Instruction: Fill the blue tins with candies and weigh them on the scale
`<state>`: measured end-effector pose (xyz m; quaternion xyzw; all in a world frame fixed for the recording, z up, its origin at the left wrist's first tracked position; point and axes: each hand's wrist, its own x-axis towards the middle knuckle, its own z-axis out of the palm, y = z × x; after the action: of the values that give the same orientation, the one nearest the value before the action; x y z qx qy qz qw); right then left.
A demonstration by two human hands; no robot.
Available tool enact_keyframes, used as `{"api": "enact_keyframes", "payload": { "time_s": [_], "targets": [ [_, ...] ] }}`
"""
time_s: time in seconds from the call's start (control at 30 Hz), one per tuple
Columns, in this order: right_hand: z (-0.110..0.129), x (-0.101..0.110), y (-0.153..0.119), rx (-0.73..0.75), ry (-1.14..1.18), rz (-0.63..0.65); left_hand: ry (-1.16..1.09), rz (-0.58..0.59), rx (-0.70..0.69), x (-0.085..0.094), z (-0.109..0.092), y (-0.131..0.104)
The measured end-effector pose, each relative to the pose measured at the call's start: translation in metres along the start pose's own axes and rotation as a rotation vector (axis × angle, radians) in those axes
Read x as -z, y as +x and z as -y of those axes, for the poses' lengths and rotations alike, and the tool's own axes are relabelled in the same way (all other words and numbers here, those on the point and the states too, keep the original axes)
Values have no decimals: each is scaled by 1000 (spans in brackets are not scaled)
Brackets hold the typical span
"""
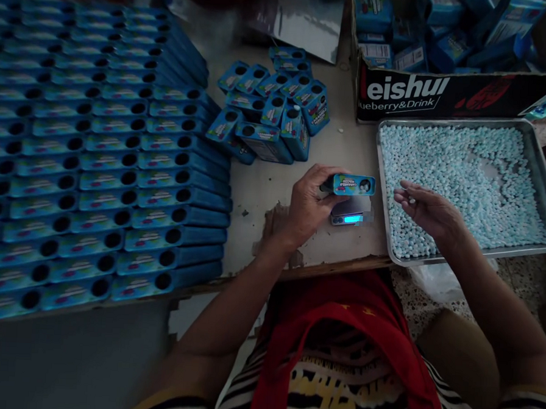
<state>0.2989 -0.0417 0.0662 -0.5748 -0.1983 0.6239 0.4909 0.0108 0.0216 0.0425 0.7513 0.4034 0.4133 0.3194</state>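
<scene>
My left hand [310,200] grips a blue candy box [353,185] by its sides, with the round hole in its top facing up. White pieces show inside that hole. Partly hidden under the box is a small digital scale [349,213] with a lit blue display; whether the box touches it I cannot tell. Over the left part of a metal tray [388,250], my right hand [426,209] is palm up with its fingers curled together around a few small candies [411,201]. Loose pale blue and white candies [475,190] cover much of the tray.
Tight rows of blue boxes [106,141] with open holes fill the left side. A looser cluster of similar boxes [273,101] stands beyond my left hand. Behind the tray, a black cardboard carton [443,94] holds more boxes. The table's worn front edge [338,268] is close to me.
</scene>
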Motion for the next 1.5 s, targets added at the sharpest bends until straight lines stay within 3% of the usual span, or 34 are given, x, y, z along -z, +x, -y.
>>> {"api": "enact_keyframes", "payload": {
  "time_s": [0.07,0.17,0.27,0.37,0.5,0.6,0.7,0.9,0.97,1.1,1.2,1.37,1.5],
  "targets": [
    [1,6,-5,152,-227,-13,-19,4,-45,-1,-2,-2],
    [-2,6,-10,505,-536,-89,-15,46,-141,-2,-7,-3],
    [-9,-6,-10,624,-510,-147,0,62,-198,-5,-12,-2],
    [-19,-26,-6,511,-275,-114,24,52,-202,-8,-14,1],
    [-33,-51,-2,88,140,82,163,47,-281,-11,-18,0],
    [-40,-65,1,-87,330,175,320,76,-410,-15,-20,-2],
    [-41,-71,3,-134,472,146,385,110,-397,-19,-18,-2],
    [-32,-71,7,-249,547,94,235,23,-136,-14,-13,-9],
    [-31,-70,8,-266,529,88,241,10,-175,-10,-15,-13],
    [-34,-71,10,-263,511,121,345,51,-383,-8,-16,-17],
    [-35,-72,10,-248,539,102,319,35,-415,-11,-10,-14],
    [-30,-71,8,-264,545,135,152,-31,-161,-12,-5,-9],
    [-25,-65,7,-275,475,157,-189,-153,70,-22,11,-13]
  ]
}}
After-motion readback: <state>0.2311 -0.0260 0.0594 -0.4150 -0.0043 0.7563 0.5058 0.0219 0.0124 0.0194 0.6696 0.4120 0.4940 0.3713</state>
